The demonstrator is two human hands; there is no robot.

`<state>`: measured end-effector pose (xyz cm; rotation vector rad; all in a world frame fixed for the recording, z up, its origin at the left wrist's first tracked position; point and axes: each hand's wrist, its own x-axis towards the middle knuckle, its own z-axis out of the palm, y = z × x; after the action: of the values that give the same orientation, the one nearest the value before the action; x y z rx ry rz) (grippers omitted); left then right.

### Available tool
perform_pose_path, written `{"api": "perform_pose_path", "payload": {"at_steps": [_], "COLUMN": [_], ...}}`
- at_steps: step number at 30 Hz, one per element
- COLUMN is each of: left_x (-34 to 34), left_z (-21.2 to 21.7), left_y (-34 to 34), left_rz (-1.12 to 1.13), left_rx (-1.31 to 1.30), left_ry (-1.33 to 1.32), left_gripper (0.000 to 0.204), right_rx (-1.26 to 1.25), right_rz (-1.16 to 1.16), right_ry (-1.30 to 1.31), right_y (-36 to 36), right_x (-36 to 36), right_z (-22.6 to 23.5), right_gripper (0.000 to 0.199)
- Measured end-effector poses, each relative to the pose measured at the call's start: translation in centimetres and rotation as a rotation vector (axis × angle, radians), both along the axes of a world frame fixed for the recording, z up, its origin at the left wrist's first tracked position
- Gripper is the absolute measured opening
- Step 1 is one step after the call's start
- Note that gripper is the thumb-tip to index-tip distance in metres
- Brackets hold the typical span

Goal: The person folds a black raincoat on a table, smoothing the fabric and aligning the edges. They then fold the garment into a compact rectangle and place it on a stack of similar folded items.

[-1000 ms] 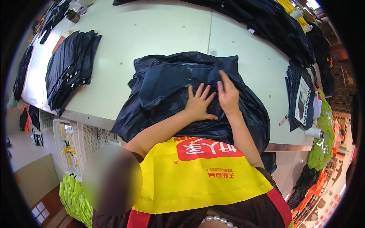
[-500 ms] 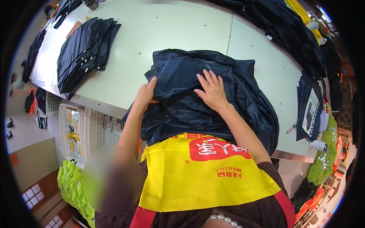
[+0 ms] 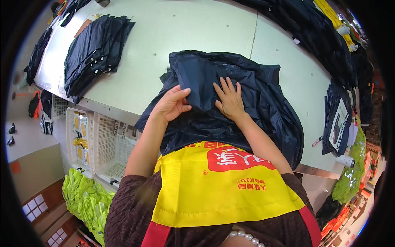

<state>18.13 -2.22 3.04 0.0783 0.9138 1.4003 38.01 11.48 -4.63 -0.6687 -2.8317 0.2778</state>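
A thin, slightly glossy navy garment [image 3: 201,127] lies bunched on the pale table in front of me, its lower part hanging over the near edge against my yellow apron [image 3: 189,185]. Its exact kind cannot be made out. At the left edge of a smooth flap on top, my left hand [image 3: 173,103] is closed, thumb and fingers gripping the cloth. My right hand [image 3: 230,101] rests flat on the fabric to the right of that flap, fingers spread, holding nothing.
A stack of folded dark pieces [image 3: 96,55] lies on the table [image 3: 152,66] at the left. Dark cloth [image 3: 312,41] is heaped along the far right. A printed packet [image 3: 338,123] and a thread spool [image 3: 345,160] sit at the right edge. White plastic baskets [image 3: 105,144] stand below left.
My left hand has shifted right and turned, pulling the flap's edge inward over the garment. My right hand stays nearly where it was, flat on the cloth.
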Motion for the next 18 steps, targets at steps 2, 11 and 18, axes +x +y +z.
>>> {"api": "perform_pose_path", "payload": {"at_steps": [2,11,18], "left_x": [-0.6,-8.7,-8.1], "left_z": [1.1,-1.5,-1.9], "left_y": [0.6,-0.1,0.3], "left_rz": [0.036,0.126,0.278], "left_rx": [-0.204,-0.371,-0.171], "left_ry": [0.614,0.858,0.624], "left_gripper": [0.017,0.025,0.024], "right_rx": [0.014,-0.013,-0.038], "right_rz": [-0.007,-0.055,-0.056], "right_ry": [-0.004,-0.019,-0.054], "right_y": [0.0,-0.1,-0.1], "right_x": [0.0,-0.3,0.0], "right_z": [0.1,-0.3,0.2], "right_gripper": [0.062,0.076,0.072]}}
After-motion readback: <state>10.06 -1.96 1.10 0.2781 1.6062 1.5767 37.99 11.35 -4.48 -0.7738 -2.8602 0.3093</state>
